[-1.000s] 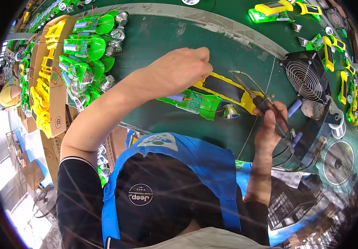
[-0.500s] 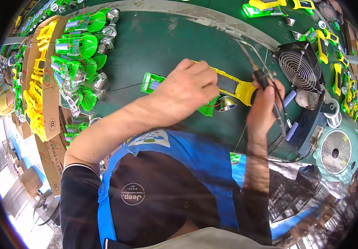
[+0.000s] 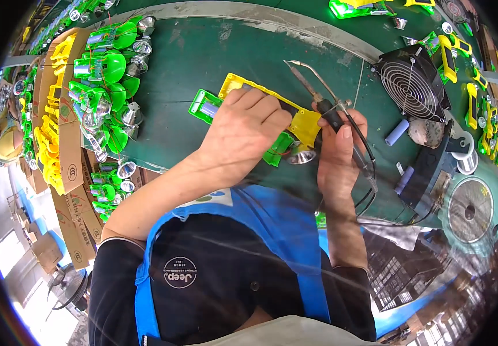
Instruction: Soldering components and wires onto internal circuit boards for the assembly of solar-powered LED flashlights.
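My left hand (image 3: pixel 248 126) is curled closed over a green flashlight housing (image 3: pixel 201 99) and a yellow casing (image 3: pixel 305 126); its fingertips are hidden, so what it pinches cannot be made out. A lilac battery cell (image 3: pixel 208 109) shows inside the housing, left of the hand. On the hand's right, the housing's other green end (image 3: pixel 278 151) sits beside a silver reflector (image 3: pixel 302 157). The yellow casing slants behind the knuckles, a dark panel in it. My right hand (image 3: pixel 341 151) grips a soldering iron (image 3: pixel 330 115) with a bent metal tube, tip pointing up-left, beside the casing's right end.
Several green housings with reflectors and wires (image 3: pixel 110 66) line the left. Beside them stands a cardboard box (image 3: pixel 71 138) of yellow casings. At right are a black fan (image 3: pixel 410 86), loose lilac cells (image 3: pixel 397 132), a solder spool (image 3: pixel 465 151) and a green fan (image 3: pixel 469 210).
My right hand has moved left with the soldering iron. The yellow casing has shifted left too, its far-left end now showing behind my left hand. My left hand has moved slightly left and toward me.
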`<action>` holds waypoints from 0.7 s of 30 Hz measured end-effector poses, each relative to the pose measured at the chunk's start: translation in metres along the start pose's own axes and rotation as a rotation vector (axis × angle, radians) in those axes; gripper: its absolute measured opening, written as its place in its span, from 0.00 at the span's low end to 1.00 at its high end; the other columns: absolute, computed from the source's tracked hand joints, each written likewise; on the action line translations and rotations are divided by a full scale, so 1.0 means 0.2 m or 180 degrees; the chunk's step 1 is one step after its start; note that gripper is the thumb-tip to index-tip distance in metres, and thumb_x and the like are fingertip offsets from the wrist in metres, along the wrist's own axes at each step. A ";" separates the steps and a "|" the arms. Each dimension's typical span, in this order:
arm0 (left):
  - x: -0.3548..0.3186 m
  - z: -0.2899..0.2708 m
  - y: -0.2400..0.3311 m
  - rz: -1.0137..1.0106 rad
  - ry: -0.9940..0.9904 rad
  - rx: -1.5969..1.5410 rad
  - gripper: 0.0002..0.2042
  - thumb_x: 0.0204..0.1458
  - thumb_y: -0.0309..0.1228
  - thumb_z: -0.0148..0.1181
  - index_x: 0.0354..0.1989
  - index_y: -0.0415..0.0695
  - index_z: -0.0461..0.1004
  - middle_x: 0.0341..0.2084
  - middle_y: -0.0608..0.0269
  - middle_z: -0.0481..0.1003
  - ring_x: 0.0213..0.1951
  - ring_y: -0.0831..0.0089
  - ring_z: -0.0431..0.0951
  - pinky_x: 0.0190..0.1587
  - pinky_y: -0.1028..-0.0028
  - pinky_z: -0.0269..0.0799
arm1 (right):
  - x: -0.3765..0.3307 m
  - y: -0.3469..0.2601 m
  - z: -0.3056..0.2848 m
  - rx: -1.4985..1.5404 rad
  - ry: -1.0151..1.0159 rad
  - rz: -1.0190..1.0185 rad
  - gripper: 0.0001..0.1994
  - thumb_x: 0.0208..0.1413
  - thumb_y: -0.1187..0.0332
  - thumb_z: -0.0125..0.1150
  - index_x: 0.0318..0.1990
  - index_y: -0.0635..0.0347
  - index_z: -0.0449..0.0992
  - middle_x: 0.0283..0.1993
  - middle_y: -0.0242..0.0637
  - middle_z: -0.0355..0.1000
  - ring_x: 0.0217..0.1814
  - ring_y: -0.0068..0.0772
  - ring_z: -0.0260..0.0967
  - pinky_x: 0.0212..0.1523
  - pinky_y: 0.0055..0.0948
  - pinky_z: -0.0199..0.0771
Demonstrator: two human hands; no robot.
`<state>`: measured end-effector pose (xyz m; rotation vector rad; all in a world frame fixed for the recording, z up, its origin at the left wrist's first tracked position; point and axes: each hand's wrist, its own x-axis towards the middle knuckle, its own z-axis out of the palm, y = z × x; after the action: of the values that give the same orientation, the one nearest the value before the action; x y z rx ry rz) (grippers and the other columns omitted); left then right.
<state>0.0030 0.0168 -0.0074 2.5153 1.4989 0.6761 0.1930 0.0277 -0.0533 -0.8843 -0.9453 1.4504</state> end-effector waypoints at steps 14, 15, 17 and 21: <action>0.04 0.00 -0.02 -0.0262 -0.0479 0.0298 0.05 0.43 0.28 0.56 0.30 0.46 0.73 0.27 0.64 0.71 0.36 0.65 0.74 0.44 0.67 0.67 | -0.02 -0.07 -0.14 0.0086 0.0138 -0.0019 0.18 0.60 0.59 0.58 0.45 0.66 0.65 0.38 0.48 0.71 0.41 0.40 0.71 0.51 0.41 0.72; 0.05 -0.01 -0.02 -0.0301 -0.0551 0.0360 0.05 0.42 0.28 0.56 0.29 0.46 0.73 0.28 0.64 0.71 0.36 0.65 0.74 0.44 0.67 0.67 | -0.01 -0.11 -0.17 0.0112 0.0069 0.0006 0.15 0.59 0.62 0.58 0.42 0.66 0.66 0.35 0.47 0.71 0.35 0.37 0.71 0.48 0.39 0.73; 0.08 -0.03 -0.02 -0.0258 -0.0873 0.0479 0.05 0.42 0.29 0.57 0.29 0.46 0.73 0.28 0.64 0.72 0.37 0.66 0.74 0.44 0.68 0.67 | 0.01 -0.17 -0.23 -0.0174 -0.0003 0.0260 0.13 0.57 0.64 0.58 0.39 0.67 0.67 0.30 0.45 0.71 0.30 0.35 0.71 0.53 0.42 0.71; 0.12 -0.05 -0.03 -0.0157 -0.1151 0.0522 0.05 0.41 0.28 0.58 0.29 0.46 0.75 0.27 0.64 0.73 0.35 0.67 0.75 0.43 0.69 0.68 | 0.02 -0.18 -0.28 -0.0632 -0.0415 0.0420 0.07 0.55 0.71 0.57 0.37 0.66 0.69 0.25 0.37 0.73 0.25 0.28 0.75 0.70 0.50 0.50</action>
<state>0.0037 0.0403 0.0072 2.5281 1.5256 0.0823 0.2569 0.0368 -0.0428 -1.0228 -1.1617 1.5603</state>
